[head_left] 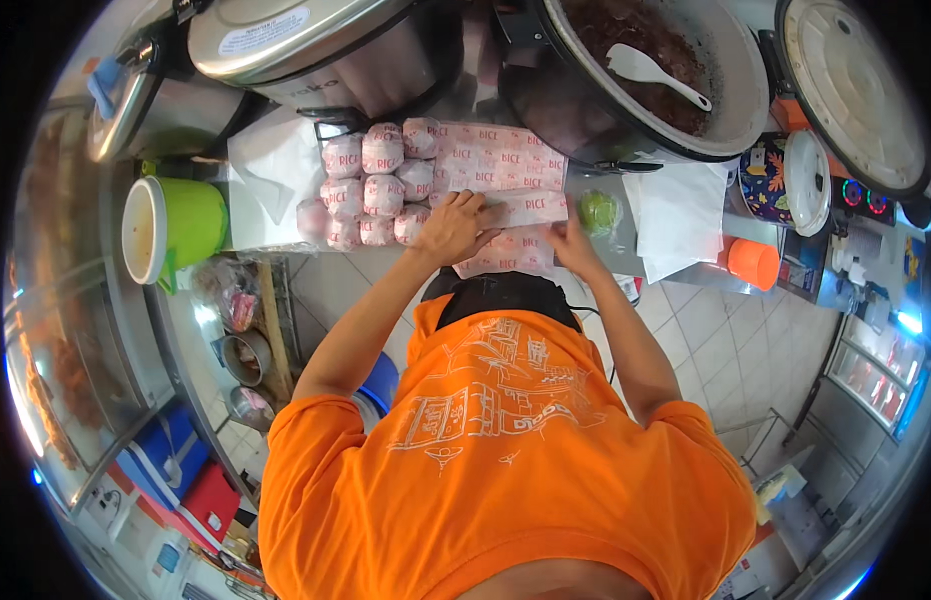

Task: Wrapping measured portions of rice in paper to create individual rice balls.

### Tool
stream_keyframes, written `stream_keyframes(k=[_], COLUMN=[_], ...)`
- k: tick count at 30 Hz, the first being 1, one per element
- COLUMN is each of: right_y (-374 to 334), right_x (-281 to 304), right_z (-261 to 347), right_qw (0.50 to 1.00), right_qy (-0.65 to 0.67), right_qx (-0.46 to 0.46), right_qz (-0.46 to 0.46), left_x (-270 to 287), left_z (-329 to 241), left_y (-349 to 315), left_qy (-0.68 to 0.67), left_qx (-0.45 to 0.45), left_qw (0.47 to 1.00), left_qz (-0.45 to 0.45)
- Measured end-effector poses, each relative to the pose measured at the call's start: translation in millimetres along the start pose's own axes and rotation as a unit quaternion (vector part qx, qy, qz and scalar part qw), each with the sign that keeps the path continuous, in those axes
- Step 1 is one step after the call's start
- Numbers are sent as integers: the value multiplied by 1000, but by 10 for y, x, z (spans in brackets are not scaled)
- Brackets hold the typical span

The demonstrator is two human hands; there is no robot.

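Note:
Sheets of white wrapping paper (501, 157) with red print lie on the steel counter in front of me, and one is folded over into a band (531, 207). My left hand (454, 228) is closed at the left end of this band, fingers bent over the paper. At its right end, my right hand (576, 248) pinches the near edge; its fingertips are partly hidden. Whether anything lies inside the fold, I cannot tell. Several round packets (384, 195) in the same paper stand in rows just left of my left hand.
An open cooker (726, 60) with a white paddle (651, 72) in brown food stands at the back right. Left of it is a closed cooker (336, 70). A green bucket (196, 220), white sheets (681, 215), a small green bag (599, 213) and an orange cup (753, 263) flank the work spot.

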State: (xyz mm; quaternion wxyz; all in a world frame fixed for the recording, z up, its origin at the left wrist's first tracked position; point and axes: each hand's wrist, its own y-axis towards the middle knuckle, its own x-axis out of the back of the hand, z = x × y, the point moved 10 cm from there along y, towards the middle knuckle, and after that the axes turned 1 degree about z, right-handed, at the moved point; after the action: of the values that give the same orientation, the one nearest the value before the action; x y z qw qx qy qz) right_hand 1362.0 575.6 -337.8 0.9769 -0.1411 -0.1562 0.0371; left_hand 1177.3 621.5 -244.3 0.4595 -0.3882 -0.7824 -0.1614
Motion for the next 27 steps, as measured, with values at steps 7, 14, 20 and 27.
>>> stream_keyframes(k=[7, 14, 20, 27], right_y=[-198, -156, -120, 425], right_x=[-217, -133, -200, -492], right_z=[-196, -57, 2015, 538], right_qw=[997, 888, 824, 917], right_qy=[56, 347, -405, -260], right_qx=[-43, -299, 390, 63], right_qz=[31, -38, -63, 296], left_x=[-198, -117, -242, -296], left_z=[-150, -274, 95, 610], left_y=[-74, -51, 50, -195], left_qy=[22, 28, -31, -231], left_qx=[-32, 45, 38, 188], left_qw=[997, 999, 998, 950], left_qz=[-74, 2, -36, -89])
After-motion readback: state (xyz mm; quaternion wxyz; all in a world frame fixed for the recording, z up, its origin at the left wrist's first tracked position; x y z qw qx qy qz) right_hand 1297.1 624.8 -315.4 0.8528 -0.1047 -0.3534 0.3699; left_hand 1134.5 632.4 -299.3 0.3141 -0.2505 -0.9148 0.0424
